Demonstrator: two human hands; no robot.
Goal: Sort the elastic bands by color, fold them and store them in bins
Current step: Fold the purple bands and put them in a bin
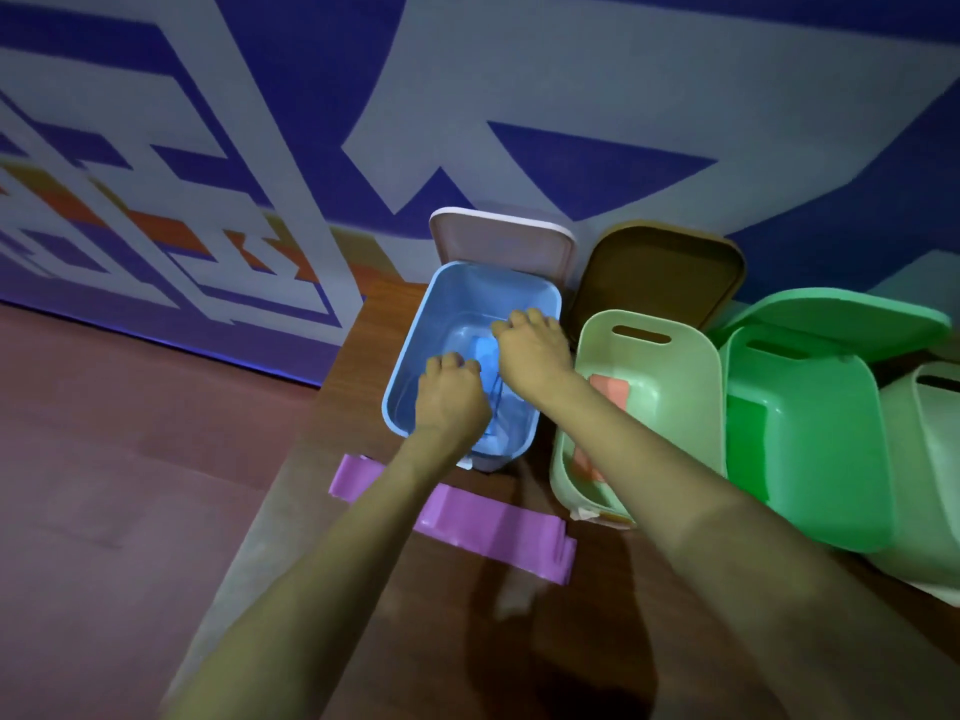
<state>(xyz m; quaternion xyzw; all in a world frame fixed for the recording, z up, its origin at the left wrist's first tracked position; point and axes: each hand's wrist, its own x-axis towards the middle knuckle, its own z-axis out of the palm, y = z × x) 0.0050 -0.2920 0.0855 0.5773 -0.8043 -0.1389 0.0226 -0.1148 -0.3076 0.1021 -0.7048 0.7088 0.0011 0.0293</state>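
1. My left hand [451,394] and right hand [532,350] are down inside the blue bin [410,356] on the table [363,330].
2. A blue band [485,350] — flat, folded — lies between them; whether my curled fingers grip it, I cannot tell.

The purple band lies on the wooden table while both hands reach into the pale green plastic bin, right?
Not quite. The head view shows both hands, left and right, inside the light blue plastic bin, on a blue band. The purple band does lie on the wooden table.
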